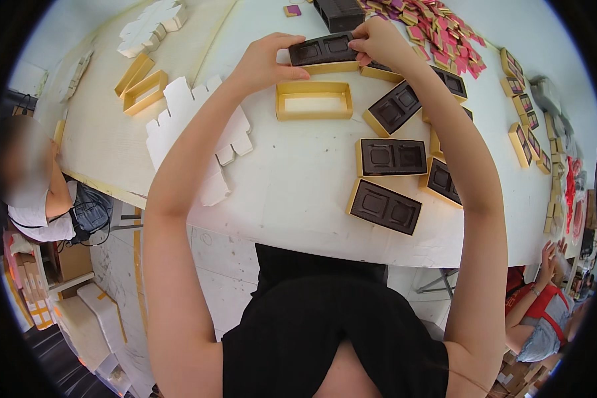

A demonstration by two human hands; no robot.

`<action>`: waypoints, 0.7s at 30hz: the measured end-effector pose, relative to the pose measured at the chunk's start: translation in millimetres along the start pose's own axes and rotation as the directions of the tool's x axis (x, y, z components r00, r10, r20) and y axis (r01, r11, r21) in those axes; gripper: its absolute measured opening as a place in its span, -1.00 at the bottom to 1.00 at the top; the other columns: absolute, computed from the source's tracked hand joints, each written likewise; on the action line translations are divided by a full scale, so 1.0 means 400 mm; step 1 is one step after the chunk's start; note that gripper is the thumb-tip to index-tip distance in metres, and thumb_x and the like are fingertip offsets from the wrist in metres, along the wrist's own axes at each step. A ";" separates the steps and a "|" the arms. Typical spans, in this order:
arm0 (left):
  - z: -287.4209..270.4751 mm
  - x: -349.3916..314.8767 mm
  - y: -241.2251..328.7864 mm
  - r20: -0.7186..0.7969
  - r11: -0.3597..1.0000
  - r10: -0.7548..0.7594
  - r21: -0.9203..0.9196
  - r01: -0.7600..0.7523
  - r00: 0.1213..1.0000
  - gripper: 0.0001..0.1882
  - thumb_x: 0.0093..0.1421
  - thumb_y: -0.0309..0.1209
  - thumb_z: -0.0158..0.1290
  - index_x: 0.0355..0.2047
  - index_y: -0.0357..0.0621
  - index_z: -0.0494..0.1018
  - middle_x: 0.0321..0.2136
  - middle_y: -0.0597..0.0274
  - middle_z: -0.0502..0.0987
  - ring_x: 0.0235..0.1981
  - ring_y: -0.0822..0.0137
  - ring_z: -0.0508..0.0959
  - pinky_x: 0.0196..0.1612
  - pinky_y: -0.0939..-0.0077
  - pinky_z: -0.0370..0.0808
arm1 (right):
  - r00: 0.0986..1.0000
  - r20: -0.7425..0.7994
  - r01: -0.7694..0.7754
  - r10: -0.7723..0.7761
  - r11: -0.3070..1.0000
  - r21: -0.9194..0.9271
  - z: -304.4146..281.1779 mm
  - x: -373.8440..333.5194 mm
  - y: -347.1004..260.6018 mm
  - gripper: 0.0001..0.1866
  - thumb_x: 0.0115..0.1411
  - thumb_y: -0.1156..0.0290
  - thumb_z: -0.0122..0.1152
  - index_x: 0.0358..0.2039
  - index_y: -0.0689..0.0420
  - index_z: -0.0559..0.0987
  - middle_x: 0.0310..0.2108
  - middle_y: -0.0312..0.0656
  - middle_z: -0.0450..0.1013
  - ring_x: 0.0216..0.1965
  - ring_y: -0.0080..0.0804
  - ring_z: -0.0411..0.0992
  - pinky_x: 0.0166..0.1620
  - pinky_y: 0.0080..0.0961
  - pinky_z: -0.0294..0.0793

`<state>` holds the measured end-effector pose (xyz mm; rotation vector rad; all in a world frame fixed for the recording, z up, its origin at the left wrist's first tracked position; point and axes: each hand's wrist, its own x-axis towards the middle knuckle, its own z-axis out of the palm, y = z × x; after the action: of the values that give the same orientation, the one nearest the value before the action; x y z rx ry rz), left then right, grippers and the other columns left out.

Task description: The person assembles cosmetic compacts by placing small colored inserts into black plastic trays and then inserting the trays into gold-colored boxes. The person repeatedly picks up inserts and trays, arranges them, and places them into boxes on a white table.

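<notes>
Both hands are at a dark brown plastic tray (322, 48) with two square recesses, which sits in or over a gold box at the far middle of the table. My left hand (269, 63) grips the left end, its thumb along the near side. At the right end, my right hand (381, 45) pinches the tray's edge between thumb and fingers. Just nearer lies an open gold box (314, 101) with a pale inside and no tray. A stack of dark trays (339, 14) stands right behind my hands.
Several gold boxes with dark trays (391, 157) lie to the right, partly under my right forearm. White flat cartons (202, 132) lie left, near gold frames (146, 93). Small pink and gold pieces (438, 36) are heaped far right. Other people sit at both sides.
</notes>
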<state>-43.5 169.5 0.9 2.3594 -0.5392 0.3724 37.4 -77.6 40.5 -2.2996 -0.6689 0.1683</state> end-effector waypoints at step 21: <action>0.014 -0.012 0.048 -0.024 0.995 -0.072 -0.077 0.070 0.997 -0.43 0.05 -0.31 0.35 0.07 -0.22 0.50 0.08 0.13 0.50 0.05 0.16 0.52 0.10 0.34 0.47 | 0.837 -0.460 0.132 -0.296 0.925 -0.355 -0.040 0.160 0.153 -0.77 0.06 0.28 0.33 -0.37 0.18 0.69 -0.40 -0.07 0.61 -0.39 -0.18 0.59 -0.22 -0.26 0.55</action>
<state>-56.1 154.0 5.5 2.2903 -0.4480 0.3450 122.4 -91.5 15.2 -2.3857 -0.7030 -0.6806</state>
